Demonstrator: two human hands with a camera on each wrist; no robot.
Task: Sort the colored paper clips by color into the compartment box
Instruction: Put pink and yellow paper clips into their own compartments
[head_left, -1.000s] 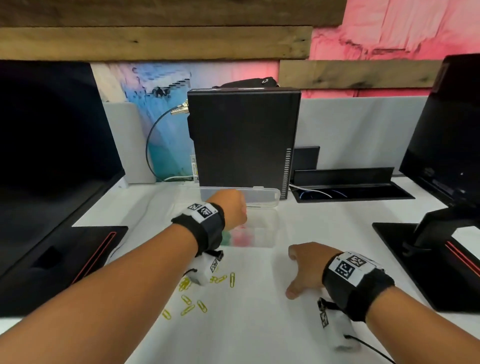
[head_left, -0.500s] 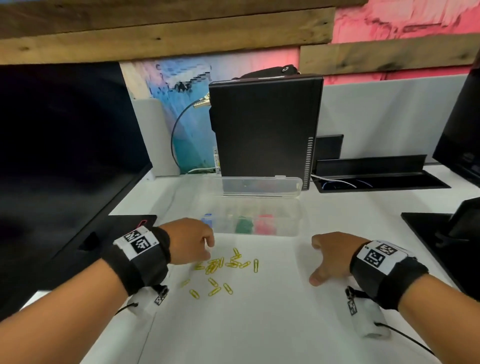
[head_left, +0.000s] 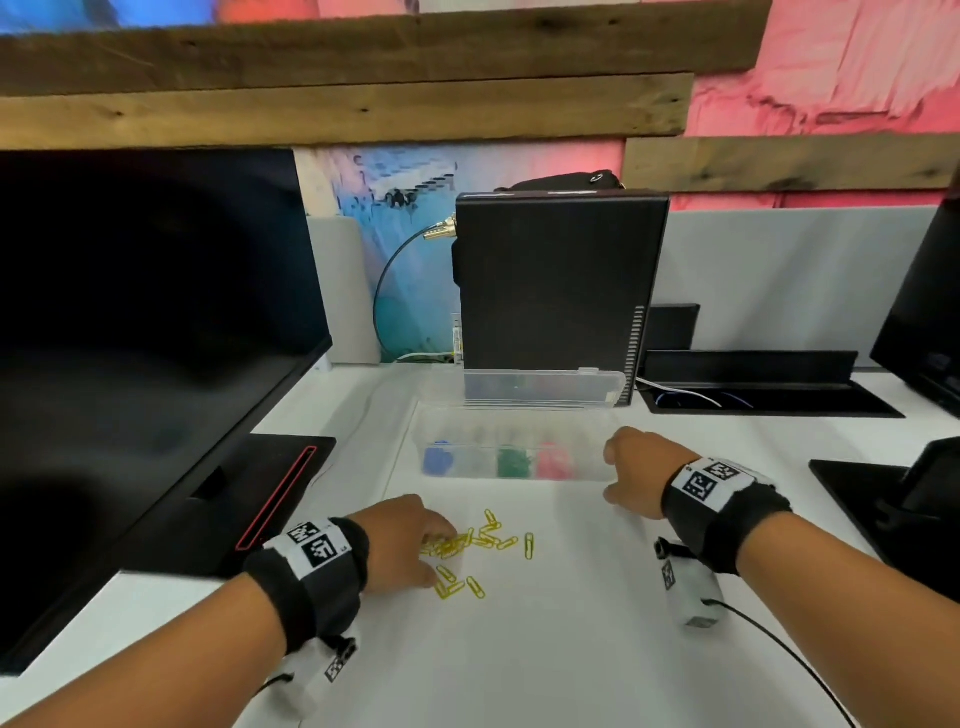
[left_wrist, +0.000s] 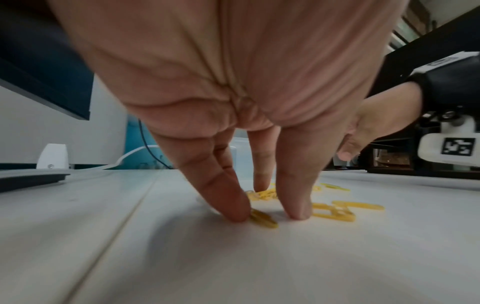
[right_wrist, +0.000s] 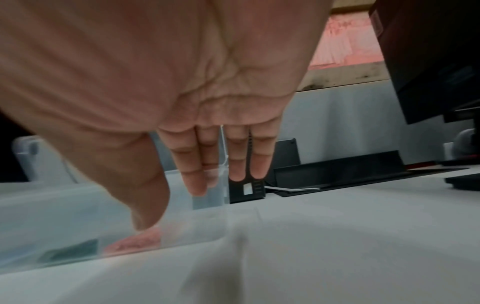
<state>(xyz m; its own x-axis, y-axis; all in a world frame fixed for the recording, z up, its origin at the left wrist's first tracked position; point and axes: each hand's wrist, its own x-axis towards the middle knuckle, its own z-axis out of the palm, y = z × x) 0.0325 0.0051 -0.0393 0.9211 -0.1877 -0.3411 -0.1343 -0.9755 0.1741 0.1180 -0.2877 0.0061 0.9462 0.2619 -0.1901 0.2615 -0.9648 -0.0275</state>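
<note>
Fingers (left_wrist: 228, 197) of my left hand (head_left: 402, 540): extended downward, tips spread and pressing on the bench (head_left: 545, 649) among the yellow paper clips (head_left: 470, 545), one fingertip touching a clip (left_wrist: 262, 219); nothing plainly pinched or lifted. Fingers of my right hand (head_left: 634, 470): straight and close together, thumb apart, hanging over the right end of the compartment box (head_left: 582, 475); I cannot tell whether they touch its wall. Remaining items, largest to smallest, as I log them. Left monitor (head_left: 145, 322): black, screen dark, base on the bench's left side. Computer tower (head_left: 556, 280): black, upright behind the box. Right monitor (head_left: 924, 312): partly in view, its stand at the right edge. Cable tray (head_left: 748, 387): black, recessed, beside the tower. Compartment box: clear plastic, lid (head_left: 540, 387) open and standing against the tower; blue clips (head_left: 439, 460) in the leftmost compartment, green clips (head_left: 511, 462) and pink clips (head_left: 550, 462) further right. Yellow paper clips: loose cluster on the bench just in front of the box, by my left hand.
</note>
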